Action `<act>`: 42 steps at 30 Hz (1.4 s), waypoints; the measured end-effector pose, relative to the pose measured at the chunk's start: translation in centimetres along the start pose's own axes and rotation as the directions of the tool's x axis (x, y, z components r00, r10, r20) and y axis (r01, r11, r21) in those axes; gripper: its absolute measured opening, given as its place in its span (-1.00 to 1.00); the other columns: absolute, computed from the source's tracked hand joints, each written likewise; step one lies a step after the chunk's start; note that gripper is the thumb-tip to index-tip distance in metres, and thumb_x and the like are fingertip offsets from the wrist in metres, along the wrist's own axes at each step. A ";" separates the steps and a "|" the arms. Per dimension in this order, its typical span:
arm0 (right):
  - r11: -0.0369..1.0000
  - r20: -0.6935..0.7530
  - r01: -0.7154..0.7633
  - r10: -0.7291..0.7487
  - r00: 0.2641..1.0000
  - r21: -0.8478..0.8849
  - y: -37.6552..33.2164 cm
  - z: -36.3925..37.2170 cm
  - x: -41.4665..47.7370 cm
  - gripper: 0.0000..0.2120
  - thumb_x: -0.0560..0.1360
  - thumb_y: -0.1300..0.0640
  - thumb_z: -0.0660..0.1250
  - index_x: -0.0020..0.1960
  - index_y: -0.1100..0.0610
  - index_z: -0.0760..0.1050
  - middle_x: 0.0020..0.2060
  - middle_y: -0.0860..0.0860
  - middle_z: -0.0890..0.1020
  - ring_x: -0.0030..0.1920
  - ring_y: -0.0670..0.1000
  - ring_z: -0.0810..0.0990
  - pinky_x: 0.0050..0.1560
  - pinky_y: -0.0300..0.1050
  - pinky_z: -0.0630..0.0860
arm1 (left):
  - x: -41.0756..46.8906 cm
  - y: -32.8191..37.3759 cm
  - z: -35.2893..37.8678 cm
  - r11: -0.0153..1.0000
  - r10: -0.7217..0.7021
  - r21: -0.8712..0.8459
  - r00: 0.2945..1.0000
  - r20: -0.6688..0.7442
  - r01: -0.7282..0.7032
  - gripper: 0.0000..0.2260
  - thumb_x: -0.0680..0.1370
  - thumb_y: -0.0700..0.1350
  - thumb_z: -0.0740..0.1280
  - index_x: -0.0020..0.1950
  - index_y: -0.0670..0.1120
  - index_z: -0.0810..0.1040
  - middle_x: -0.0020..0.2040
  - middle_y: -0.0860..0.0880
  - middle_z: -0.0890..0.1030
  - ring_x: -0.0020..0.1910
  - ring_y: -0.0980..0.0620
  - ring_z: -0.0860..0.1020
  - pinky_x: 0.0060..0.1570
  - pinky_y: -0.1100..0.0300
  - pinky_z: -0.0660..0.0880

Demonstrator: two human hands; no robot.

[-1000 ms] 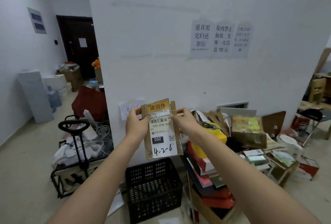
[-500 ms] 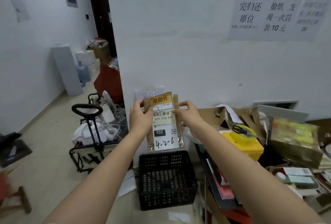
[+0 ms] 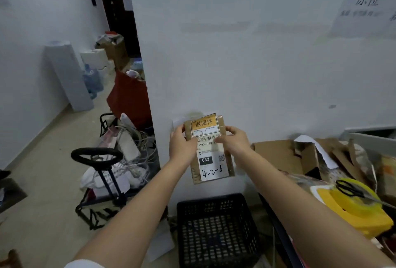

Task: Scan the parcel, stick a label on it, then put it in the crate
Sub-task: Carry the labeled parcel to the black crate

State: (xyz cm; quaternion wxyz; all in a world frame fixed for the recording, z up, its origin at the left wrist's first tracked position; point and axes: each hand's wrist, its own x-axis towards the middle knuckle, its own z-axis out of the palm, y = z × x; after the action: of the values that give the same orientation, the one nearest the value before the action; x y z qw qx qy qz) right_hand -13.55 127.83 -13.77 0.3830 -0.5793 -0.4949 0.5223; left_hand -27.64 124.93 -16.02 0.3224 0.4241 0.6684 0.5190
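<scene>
I hold a flat brown cardboard parcel upright in front of the white wall, above the crate. It carries a white shipping label with "032" and handwritten "4-2-6", and an orange-yellow label at its top. My left hand grips the parcel's left edge. Fingers of my right hand rest on the labels near the barcode, gripping the right edge. The black plastic crate stands on the floor directly below and looks empty.
A folding trolley loaded with cables and bags stands on the left. On the right is a pile of cardboard boxes, with a yellow object and black scissors on it. A corridor with water bottles runs back left.
The view has closed in on the wall and tilted down. The parcel sits lower, nearer the crate. My right hand has slid from the parcel's edge onto the labels.
</scene>
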 end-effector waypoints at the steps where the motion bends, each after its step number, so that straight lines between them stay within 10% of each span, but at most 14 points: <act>1: 1.000 -0.005 -0.023 0.023 1.000 0.009 0.2 0.7 1.3 -0.48 0.40 0.30 0.41 0.32 0.08 0.42 0.09 0.12 0.66 0.01 0.18 0.66 0.06 0.16 0.61 | 1.2 -0.4 0.3 1.000 -0.003 0.002 1.000 0.019 0.003 -0.61 0.50 -0.24 0.28 0.30 0.00 0.40 0.26 -0.10 0.53 0.05 -0.11 0.63 -0.01 -0.08 0.63; 17: 0.972 -0.096 -0.236 0.236 0.967 0.013 9.1 5.4 14.2 -0.64 0.35 0.32 0.43 0.11 0.16 0.47 0.02 0.07 0.64 -0.03 0.04 0.63 -0.02 -0.01 0.61 | 11.2 -11.3 5.0 0.959 -0.265 0.130 0.961 0.083 0.253 -0.31 0.44 -0.32 0.28 0.53 0.04 0.19 0.25 -0.06 0.29 -0.21 0.24 0.38 -0.52 0.60 0.38; 23: 0.944 -0.036 -0.328 0.329 0.944 0.030 14.3 6.9 16.8 -0.73 0.44 0.33 0.35 0.13 0.19 0.51 0.06 0.10 0.67 0.01 0.09 0.66 0.03 0.02 0.64 | 12.4 -16.2 6.0 0.934 -0.345 0.120 0.937 0.059 0.336 -0.64 0.43 -0.28 0.30 0.22 -0.08 0.51 0.31 -0.09 0.41 0.01 0.01 0.55 -0.28 0.34 0.52; 28: 0.919 -0.011 -0.394 0.394 0.919 0.033 19.9 7.8 17.7 -0.77 0.45 0.33 0.33 -0.03 0.03 0.55 0.04 0.08 0.68 0.02 0.09 0.67 0.06 0.07 0.63 | 11.0 -22.3 7.4 0.888 -0.459 0.046 0.883 0.094 0.457 -0.58 0.36 -0.30 0.31 0.20 -0.03 0.53 0.21 -0.15 0.55 0.12 -0.11 0.60 0.08 -0.11 0.59; 33: 0.854 0.012 -0.513 0.514 0.858 0.089 27.5 8.5 17.9 -0.72 0.45 0.37 0.33 0.10 0.12 0.58 0.03 0.13 0.69 0.02 0.13 0.68 0.03 0.07 0.64 | 8.9 -29.7 8.8 0.815 -0.579 0.064 0.804 0.133 0.576 -0.49 0.34 -0.26 0.34 0.27 0.01 0.51 0.25 -0.19 0.53 0.21 -0.11 0.55 0.21 -0.06 0.53; 37: 0.805 0.003 -0.580 0.584 0.812 0.121 34.1 9.5 18.3 -0.62 0.43 0.40 0.30 0.20 0.14 0.54 0.01 0.12 0.69 -0.04 0.09 0.68 -0.14 -0.04 0.65 | 8.0 -35.2 9.7 0.775 -0.628 0.035 0.762 0.157 0.631 -0.54 0.34 -0.35 0.33 -0.05 0.23 0.54 -0.22 0.26 0.67 -0.22 0.43 0.59 -0.27 0.45 0.53; 42: 0.763 -0.005 -0.634 0.639 0.769 0.125 41.2 10.8 18.6 -0.62 0.42 0.40 0.28 0.20 0.17 0.54 -0.06 0.02 0.69 -0.08 0.04 0.66 -0.22 -0.14 0.58 | 7.8 -41.0 10.7 0.703 -0.703 0.040 0.686 0.188 0.710 -0.53 0.36 -0.42 0.31 -0.13 0.20 0.53 -0.27 0.22 0.60 -0.35 0.39 0.59 -0.41 0.47 0.50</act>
State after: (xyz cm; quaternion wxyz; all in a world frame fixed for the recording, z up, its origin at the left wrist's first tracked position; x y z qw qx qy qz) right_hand -17.71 136.19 -59.32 0.2279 -0.7016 -0.2286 0.6352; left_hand -31.25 132.28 -58.29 0.5666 0.1756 0.7369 0.3244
